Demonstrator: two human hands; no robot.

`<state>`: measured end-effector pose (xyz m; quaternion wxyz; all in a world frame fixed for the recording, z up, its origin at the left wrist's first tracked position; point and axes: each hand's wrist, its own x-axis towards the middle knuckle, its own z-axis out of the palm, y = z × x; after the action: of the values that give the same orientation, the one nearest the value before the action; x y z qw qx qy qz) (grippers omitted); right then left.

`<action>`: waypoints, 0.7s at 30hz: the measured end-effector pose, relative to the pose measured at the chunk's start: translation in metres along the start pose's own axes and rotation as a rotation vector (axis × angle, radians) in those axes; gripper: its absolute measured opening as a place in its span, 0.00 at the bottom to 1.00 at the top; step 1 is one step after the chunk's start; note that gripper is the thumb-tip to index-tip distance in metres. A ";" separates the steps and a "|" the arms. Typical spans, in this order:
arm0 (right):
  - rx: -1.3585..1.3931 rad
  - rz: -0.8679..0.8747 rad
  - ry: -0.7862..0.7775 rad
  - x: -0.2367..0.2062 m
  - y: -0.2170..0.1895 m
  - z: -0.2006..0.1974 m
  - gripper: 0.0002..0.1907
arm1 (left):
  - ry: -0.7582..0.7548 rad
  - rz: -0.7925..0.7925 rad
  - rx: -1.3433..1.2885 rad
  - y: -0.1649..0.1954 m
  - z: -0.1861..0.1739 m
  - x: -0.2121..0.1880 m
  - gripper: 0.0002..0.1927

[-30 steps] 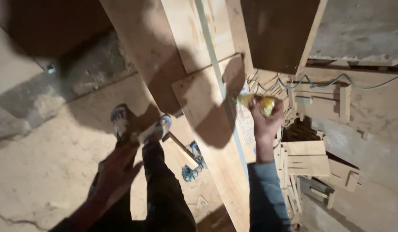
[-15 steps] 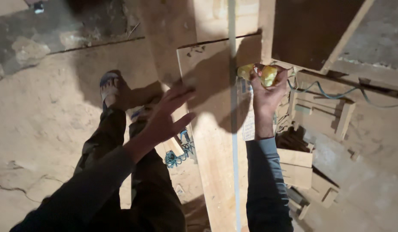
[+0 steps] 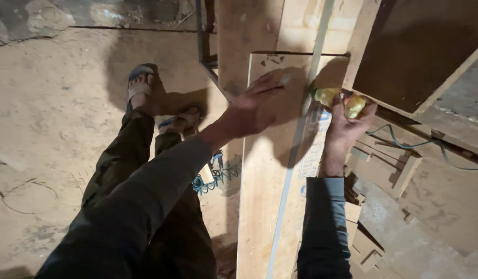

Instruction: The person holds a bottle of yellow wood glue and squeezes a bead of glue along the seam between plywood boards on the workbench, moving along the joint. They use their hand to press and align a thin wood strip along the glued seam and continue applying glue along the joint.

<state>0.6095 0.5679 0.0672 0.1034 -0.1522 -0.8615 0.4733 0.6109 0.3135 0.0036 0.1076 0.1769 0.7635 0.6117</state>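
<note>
Head view: the person stands over a long plywood board [image 3: 262, 170] that runs away from the camera, with a pale metal straightedge [image 3: 295, 155] laid lengthwise along it. The left hand [image 3: 252, 108] lies flat on the board near its far end, fingers [image 3: 272, 82] spread and extended, pressing down just left of the straightedge and grasping nothing. The right hand [image 3: 345, 129] sits at the board's right edge, its fingers curled closed around a yellow tool [image 3: 339, 98]; whether this is a tape measure or a marking tool cannot be told from here. The yellow tool rests just beside the straightedge near the far right corner of the board, wrapped by the fingertips with the thumb on its near side.

As a judgement, the step goes well if the flat palm keeps firm, even weight so board and straightedge cannot slide, while the yellow tool is kept snug to the straightedge's edge.

Wood offcuts [image 3: 383, 170] are piled to the right, a green cable [image 3: 404, 142] crosses them, and the sandalled feet [image 3: 140, 85] stand on the dusty floor [image 3: 53, 103] at left.
</note>
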 end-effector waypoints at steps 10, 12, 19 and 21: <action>0.050 -0.005 -0.006 -0.006 0.007 0.001 0.27 | 0.053 0.124 0.040 0.000 -0.003 0.004 0.37; -0.043 -0.053 0.008 -0.007 0.005 0.002 0.26 | 0.075 0.209 0.122 -0.002 -0.001 0.004 0.37; 0.027 0.008 0.036 -0.008 -0.002 0.006 0.21 | 0.027 0.048 -0.003 -0.006 0.001 0.000 0.35; 0.001 -0.019 0.026 -0.003 -0.001 0.006 0.18 | 0.022 0.049 -0.005 -0.007 0.002 -0.003 0.36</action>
<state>0.6098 0.5614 0.0647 0.1193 -0.1498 -0.8612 0.4708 0.6130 0.3127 -0.0040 0.0846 0.1885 0.7585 0.6181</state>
